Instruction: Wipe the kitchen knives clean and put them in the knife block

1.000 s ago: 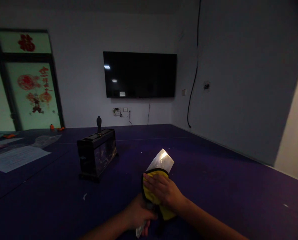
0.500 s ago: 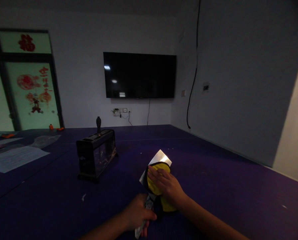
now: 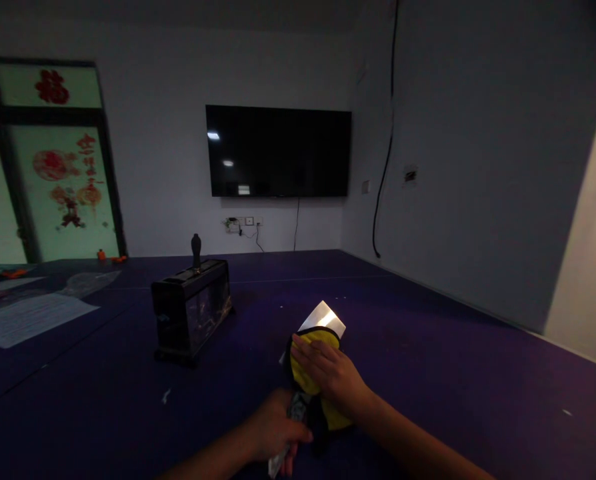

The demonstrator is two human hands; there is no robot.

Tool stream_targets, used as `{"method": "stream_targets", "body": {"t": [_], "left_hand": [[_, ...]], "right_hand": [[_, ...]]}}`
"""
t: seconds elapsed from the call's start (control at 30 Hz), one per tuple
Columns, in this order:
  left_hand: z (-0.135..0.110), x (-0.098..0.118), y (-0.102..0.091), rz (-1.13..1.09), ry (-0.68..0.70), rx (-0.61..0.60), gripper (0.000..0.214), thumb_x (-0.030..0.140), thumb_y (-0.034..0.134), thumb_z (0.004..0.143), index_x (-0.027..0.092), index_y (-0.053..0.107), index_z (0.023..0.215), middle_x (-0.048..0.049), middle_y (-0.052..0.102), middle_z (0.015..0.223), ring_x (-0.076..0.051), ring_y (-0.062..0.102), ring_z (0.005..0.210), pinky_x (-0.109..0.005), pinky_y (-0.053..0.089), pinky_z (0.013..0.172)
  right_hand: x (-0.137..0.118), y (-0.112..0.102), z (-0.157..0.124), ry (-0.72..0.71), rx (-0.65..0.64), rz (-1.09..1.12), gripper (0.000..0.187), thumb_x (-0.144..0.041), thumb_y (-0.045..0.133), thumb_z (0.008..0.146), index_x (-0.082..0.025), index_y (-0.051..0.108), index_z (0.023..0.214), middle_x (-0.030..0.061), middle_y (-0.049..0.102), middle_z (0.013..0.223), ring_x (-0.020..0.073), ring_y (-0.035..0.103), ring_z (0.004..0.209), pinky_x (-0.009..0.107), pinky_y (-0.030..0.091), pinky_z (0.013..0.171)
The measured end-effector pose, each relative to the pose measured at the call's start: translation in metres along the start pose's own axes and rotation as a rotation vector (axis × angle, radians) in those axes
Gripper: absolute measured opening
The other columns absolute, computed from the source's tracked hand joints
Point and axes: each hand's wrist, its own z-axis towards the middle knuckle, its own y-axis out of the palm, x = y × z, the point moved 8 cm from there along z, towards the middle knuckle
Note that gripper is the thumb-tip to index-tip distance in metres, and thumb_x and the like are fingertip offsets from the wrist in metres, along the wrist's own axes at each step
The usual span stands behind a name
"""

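Observation:
My left hand is wrapped round the pale, plastic-looking handle of a cleaver, whose broad shiny blade slants up and away to the right. Over the blade's middle lies a yellow cloth with dark edging. My right hand holds that cloth against the blade, fingers pressed together on top. A loose part of the cloth hangs below the right palm. Only the far end of the blade shows brightly; most of the rest is hidden by cloth and fingers.
Left of my hands, a black knife block with one black handle upright in it stands on the purple tabletop. Printed paper and clear plastic lie farther left. A television hangs on the far wall.
My right hand and the cloth have slid slightly down the blade toward the handle, covering more of its left edge. The left hand keeps its hold in nearly the same place.

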Motion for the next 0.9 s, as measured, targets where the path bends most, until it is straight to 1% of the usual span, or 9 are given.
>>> {"method": "stream_targets", "body": {"t": [0.1,0.2,0.27,0.33,0.43,0.53,0.63,0.77,0.9], "left_hand": [[-0.003,0.004,0.002,0.04,-0.005,-0.032,0.019,0.018,0.059,0.056,0.017,0.044,0.068,0.0088,0.044,0.034,-0.008,0.041,0.026,-0.015,0.028,0.031],[-0.004,0.004,0.003,0.083,-0.036,-0.039,0.015,0.014,0.056,0.056,0.017,0.044,0.065,0.0082,0.044,0.034,-0.008,0.041,0.027,-0.015,0.028,0.032],[-0.005,0.004,0.002,0.092,-0.034,-0.04,0.014,0.013,0.054,0.056,0.017,0.044,0.065,0.0081,0.044,0.034,-0.008,0.041,0.028,-0.015,0.029,0.033],[-0.005,0.003,0.002,0.093,-0.029,-0.041,0.015,0.014,0.056,0.056,0.017,0.044,0.065,0.0083,0.044,0.035,-0.008,0.041,0.028,-0.016,0.031,0.034],[-0.005,0.001,0.002,0.104,-0.039,-0.043,0.019,0.017,0.059,0.056,0.018,0.043,0.068,0.0089,0.044,0.036,-0.01,0.043,0.029,-0.019,0.033,0.035],[-0.004,0.0,0.001,0.105,-0.039,-0.04,0.02,0.018,0.059,0.056,0.018,0.043,0.069,0.0094,0.044,0.036,-0.009,0.043,0.029,-0.019,0.033,0.036],[-0.004,0.002,0.001,0.083,-0.019,-0.025,0.02,0.019,0.059,0.056,0.018,0.043,0.068,0.0092,0.045,0.036,-0.008,0.041,0.028,-0.018,0.033,0.036],[-0.004,0.003,0.002,0.057,-0.015,-0.045,0.02,0.019,0.059,0.056,0.018,0.043,0.068,0.0089,0.044,0.035,-0.008,0.041,0.028,-0.017,0.031,0.034],[-0.003,0.003,0.001,0.039,-0.016,-0.033,0.022,0.017,0.058,0.054,0.017,0.043,0.07,0.0091,0.044,0.035,-0.008,0.04,0.028,-0.016,0.029,0.033]], "right_hand": [[0.016,0.001,-0.004,0.078,0.028,-0.019,0.05,-0.004,0.031,0.081,-0.014,0.036,0.13,0.009,0.041,0.131,0.019,0.048,0.105,0.033,0.047,0.083],[0.037,0.0,-0.01,0.201,0.075,-0.022,0.067,0.005,0.031,0.067,-0.016,0.034,0.131,0.0072,0.042,0.131,0.0192,0.047,0.106,0.035,0.046,0.085],[0.049,0.0,-0.014,0.27,0.093,-0.014,0.077,0.007,0.031,0.059,-0.018,0.031,0.132,0.0055,0.041,0.132,0.0197,0.046,0.106,0.036,0.045,0.086],[0.057,0.0,-0.016,0.298,0.099,-0.008,0.082,0.007,0.032,0.055,-0.018,0.031,0.133,0.0051,0.038,0.133,0.0203,0.045,0.107,0.037,0.045,0.086],[0.06,0.001,-0.019,0.301,0.112,-0.012,0.084,0.006,0.032,0.051,-0.018,0.031,0.132,0.0055,0.035,0.135,0.0211,0.044,0.107,0.038,0.044,0.087],[0.057,0.001,-0.019,0.308,0.118,-0.025,0.084,0.006,0.032,0.052,-0.018,0.032,0.132,0.0056,0.037,0.134,0.0208,0.045,0.105,0.038,0.044,0.086],[0.049,0.004,-0.018,0.293,0.088,-0.03,0.078,0.006,0.033,0.056,-0.017,0.035,0.13,0.0055,0.04,0.132,0.0203,0.046,0.102,0.035,0.045,0.086],[0.034,0.008,-0.014,0.225,0.046,-0.031,0.067,0.006,0.032,0.063,-0.014,0.04,0.127,0.0064,0.04,0.132,0.0201,0.047,0.102,0.034,0.045,0.085],[0.02,0.006,-0.009,0.135,0.039,-0.049,0.054,0.001,0.031,0.075,-0.012,0.04,0.126,0.0086,0.038,0.133,0.0204,0.045,0.107,0.035,0.045,0.085]]}}
